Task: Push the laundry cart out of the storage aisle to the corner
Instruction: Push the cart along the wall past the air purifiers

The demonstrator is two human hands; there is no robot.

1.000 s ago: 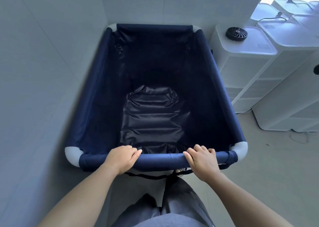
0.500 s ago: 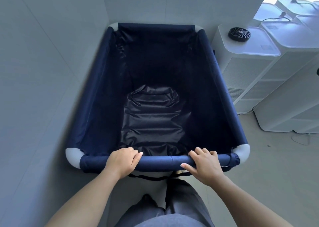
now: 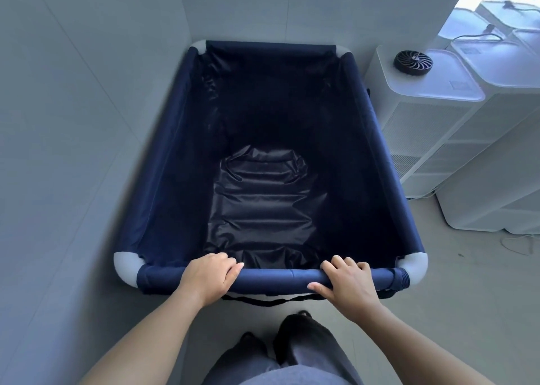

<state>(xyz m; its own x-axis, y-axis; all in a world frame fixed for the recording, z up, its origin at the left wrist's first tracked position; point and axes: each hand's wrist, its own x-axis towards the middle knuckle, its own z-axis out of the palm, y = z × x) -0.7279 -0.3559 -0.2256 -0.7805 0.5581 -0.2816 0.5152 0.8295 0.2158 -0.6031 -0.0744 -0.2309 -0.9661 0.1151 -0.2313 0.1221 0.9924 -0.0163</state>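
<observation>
The laundry cart [image 3: 163,197] is a deep navy fabric bin on a tube frame with pale grey corner pieces. It stands in the room's corner, its far end against the back wall and its left side along the left wall. Nothing lies inside; only the wrinkled fabric floor shows. My left hand [image 3: 209,276] grips the near rim bar left of centre. My right hand [image 3: 347,282] rests over the same bar right of centre, fingers on top and thumb stretched out along the front, a looser hold.
White appliance units [image 3: 432,127] stand close along the cart's right side, one with a small black fan [image 3: 413,62] on top. Another white unit [image 3: 491,197] sits nearer, with a cable on the floor [image 3: 520,243]. Grey floor lies to my right.
The cart has edged slightly farther into the corner. My right hand's grip has loosened, the thumb now extended along the bar. The left hand keeps its hold.
</observation>
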